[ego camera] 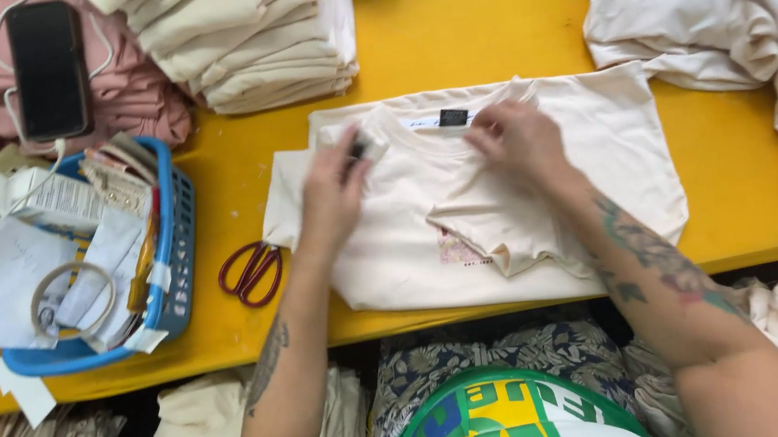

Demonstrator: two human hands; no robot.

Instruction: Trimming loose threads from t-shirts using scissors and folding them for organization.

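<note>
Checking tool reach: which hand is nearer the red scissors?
Left. The left hand rests on the cream shirt just right of the scissors; the right hand is farther right.

Two hands, left point(332, 191) and right point(519, 138), rest on one cream shirt point(545, 220) at the table's point(475, 28) near edge. One pair of red scissors point(251, 271) lies beside it. One blue basket point(175, 272) sits left, one phone point(48, 70) at the far left corner, one stack point(241, 35) at the far edge.

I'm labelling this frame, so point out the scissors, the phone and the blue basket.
scissors point(250, 272): head view, on the red handles.
phone point(48, 69): head view, middle of the dark screen.
blue basket point(179, 213): head view, on its right wall.
</note>
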